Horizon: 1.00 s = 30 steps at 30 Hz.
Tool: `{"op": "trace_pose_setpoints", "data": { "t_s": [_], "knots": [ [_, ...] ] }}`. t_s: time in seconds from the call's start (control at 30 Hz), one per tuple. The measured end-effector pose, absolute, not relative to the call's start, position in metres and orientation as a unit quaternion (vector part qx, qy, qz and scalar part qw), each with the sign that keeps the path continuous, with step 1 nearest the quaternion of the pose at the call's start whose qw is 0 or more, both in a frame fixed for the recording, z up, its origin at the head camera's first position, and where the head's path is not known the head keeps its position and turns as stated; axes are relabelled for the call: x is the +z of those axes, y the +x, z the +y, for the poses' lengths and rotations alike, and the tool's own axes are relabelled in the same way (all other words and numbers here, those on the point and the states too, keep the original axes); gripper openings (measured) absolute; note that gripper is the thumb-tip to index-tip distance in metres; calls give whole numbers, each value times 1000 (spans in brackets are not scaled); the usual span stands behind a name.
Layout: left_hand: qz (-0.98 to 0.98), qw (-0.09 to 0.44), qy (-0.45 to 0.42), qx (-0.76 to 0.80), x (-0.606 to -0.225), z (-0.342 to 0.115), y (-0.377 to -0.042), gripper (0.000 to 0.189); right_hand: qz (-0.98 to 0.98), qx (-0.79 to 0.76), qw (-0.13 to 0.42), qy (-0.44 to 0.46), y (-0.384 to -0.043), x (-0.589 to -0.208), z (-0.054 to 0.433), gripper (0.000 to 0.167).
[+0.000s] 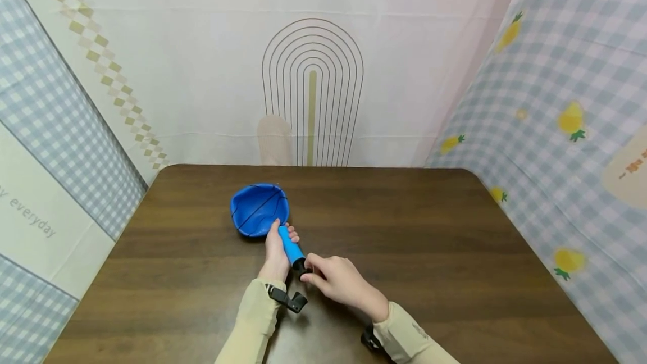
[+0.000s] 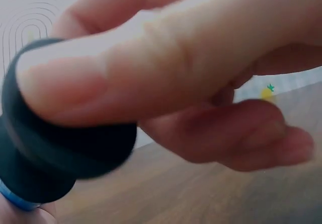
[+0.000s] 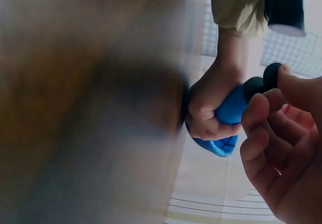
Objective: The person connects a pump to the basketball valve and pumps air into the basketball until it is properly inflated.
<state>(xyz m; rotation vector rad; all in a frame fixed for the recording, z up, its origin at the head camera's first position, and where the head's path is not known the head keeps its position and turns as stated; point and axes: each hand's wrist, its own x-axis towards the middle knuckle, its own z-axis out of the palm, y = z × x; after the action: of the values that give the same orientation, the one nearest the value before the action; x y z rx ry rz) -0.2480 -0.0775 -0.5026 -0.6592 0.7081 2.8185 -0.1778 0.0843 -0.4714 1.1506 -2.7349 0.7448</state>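
A slack, caved-in blue ball (image 1: 259, 206) with black lines lies on the table, left of the middle. My left hand (image 1: 274, 251) grips the light-blue barrel of a small hand pump (image 1: 291, 246) close beside the ball. The pump's far end is hidden, so I cannot tell whether it enters the ball. With thumb and fingers, my right hand (image 1: 340, 280) pinches the pump's black handle (image 2: 95, 151) at the near end. In the right wrist view, the left hand's fingers (image 3: 216, 129) wrap round the barrel, with part of the ball behind them.
The brown wooden table (image 1: 429, 240) extends to both sides of the hands. Behind it hangs a pale patterned cloth (image 1: 217, 72), with checked cloth (image 1: 536, 145) at the sides. Black straps with devices (image 1: 287, 297) sit on both wrists.
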Motion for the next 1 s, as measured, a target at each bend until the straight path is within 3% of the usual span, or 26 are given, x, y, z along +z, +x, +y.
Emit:
{"op": "trace_pose_setpoints", "data": {
  "t_s": [0.27,0.57,0.87,1.0],
  "knots": [
    [227,88,-221,945,-501,-81,-251,27,-900,261,-13,350,-150,-464,90,22],
    [224,93,-214,946,-496,-83,-246,28,-894,301,-45,330,-104,-458,112,19],
    [212,81,-220,949,-507,-81,-251,28,-887,247,77,383,-123,-465,113,16],
    [215,82,-232,945,-509,-78,-251,29,-897,222,82,374,-145,-467,109,17]
  ]
}}
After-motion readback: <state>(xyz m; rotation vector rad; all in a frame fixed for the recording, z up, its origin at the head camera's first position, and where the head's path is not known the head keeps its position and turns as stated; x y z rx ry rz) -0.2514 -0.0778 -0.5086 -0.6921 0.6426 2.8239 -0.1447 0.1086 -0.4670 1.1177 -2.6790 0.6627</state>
